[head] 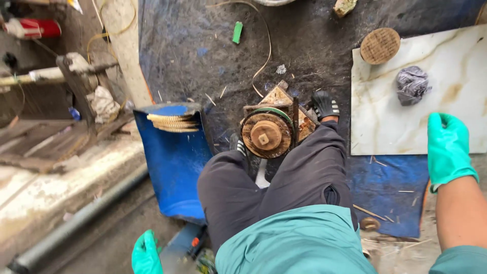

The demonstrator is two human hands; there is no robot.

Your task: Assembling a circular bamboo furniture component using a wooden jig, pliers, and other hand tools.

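Dark, dirty sheeting (pixel 203 45) covers the ground of a rough outdoor work spot, with a weathered wooden bench (pixel 61 132) and a grey pipe (pixel 76 223) along the left. At the centre, between the person's black shoes, a round wooden wheel (pixel 266 134) sits on a small wooden block, with a green band around its far rim and a square peg in its middle. Both legs in dark trousers frame it from the near side.

Left of the wheel lies a curved blue plastic panel (pixel 175 162), and a stack of pale woven coils (pixel 172 123) rests at its far end. On the right, a white marbled slab (pixel 406 122) carries a round woven disc (pixel 380 45) at its far corner and a crumpled grey rag (pixel 412 85) just beside it.

The right hand (pixel 447 149), in a green glove, hovers over the near edge of the slab, fingers loose and grasping nothing. The left hand (pixel 146 253), also gloved green, hangs low at the near left, open and holding nothing, well apart from the wheel.
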